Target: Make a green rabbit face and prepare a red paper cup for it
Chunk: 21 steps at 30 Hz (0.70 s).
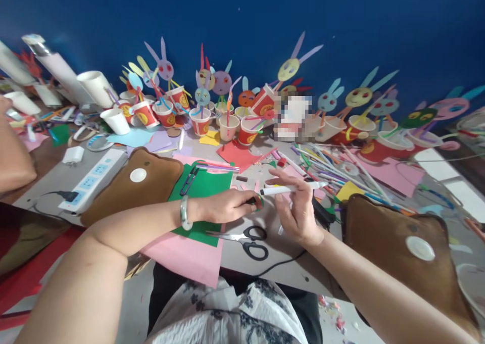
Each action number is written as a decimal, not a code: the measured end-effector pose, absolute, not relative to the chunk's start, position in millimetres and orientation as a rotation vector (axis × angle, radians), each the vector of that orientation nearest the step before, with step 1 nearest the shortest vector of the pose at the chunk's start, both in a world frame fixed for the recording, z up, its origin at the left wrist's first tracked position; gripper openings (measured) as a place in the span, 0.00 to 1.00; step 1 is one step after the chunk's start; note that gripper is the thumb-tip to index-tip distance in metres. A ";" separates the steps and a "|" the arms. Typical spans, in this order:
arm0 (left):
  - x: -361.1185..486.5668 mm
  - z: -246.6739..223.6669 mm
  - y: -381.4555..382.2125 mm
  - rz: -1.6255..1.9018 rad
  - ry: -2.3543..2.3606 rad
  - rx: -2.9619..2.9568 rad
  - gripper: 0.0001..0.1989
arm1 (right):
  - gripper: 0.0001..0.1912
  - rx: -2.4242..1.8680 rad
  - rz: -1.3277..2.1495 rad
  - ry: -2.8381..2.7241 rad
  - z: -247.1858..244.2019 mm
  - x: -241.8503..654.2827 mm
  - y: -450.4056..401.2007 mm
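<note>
My left hand (227, 205) is over the table beside the green paper (204, 180), its fingers closed round a small dark object with a green edge that I cannot make out clearly. A white marker (290, 188) lies across the fingers of my right hand (297, 205), its dark end pointing left toward my left hand. Below my hands rest scissors (242, 237) with black handles, their blades over the green sheet. A pink sheet (189, 258) sticks out beneath the green one, and a purple clip-like tool (188, 181) lies on top of it.
Paper cups with rabbit faces (200, 119) line the blue wall. Brown cushion-like pads (132, 185) lie at both sides. A power strip (93, 180) is at the left, near another person's arm (15, 157). Coloured sticks (341, 175) and paper scraps are scattered at the right.
</note>
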<state>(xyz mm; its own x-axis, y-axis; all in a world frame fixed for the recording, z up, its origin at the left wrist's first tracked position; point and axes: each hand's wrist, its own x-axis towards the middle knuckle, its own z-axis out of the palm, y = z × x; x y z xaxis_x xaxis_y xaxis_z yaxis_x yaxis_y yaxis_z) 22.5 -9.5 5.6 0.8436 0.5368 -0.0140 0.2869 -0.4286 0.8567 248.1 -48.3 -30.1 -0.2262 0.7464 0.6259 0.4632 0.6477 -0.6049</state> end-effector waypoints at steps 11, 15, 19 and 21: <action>23.7 -3.5 -9.6 0.351 0.611 2.047 0.11 | 0.14 -1.025 0.326 -2.010 -26.3 246.8 -50.5; 22.9 -7.2 -8.0 0.380 0.627 2.082 0.11 | 0.12 -1.056 0.351 -2.020 -23.2 247.1 -50.1; 22.9 -8.9 -7.1 0.393 0.647 2.100 0.12 | 0.10 -1.079 0.363 -2.009 -19.9 246.7 -50.2; 23.5 -9.1 -7.4 0.413 0.656 2.108 0.12 | 0.10 -1.092 0.352 -1.999 -18.9 246.7 -50.3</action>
<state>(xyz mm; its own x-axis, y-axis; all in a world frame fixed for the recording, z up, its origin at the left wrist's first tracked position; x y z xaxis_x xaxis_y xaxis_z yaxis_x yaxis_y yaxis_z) 23.5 -7.4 -9.1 0.8063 0.5892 0.0521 0.3022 -0.4861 0.8200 246.7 -50.3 -18.9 -0.2953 0.7996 0.5230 0.5732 0.5862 -0.5726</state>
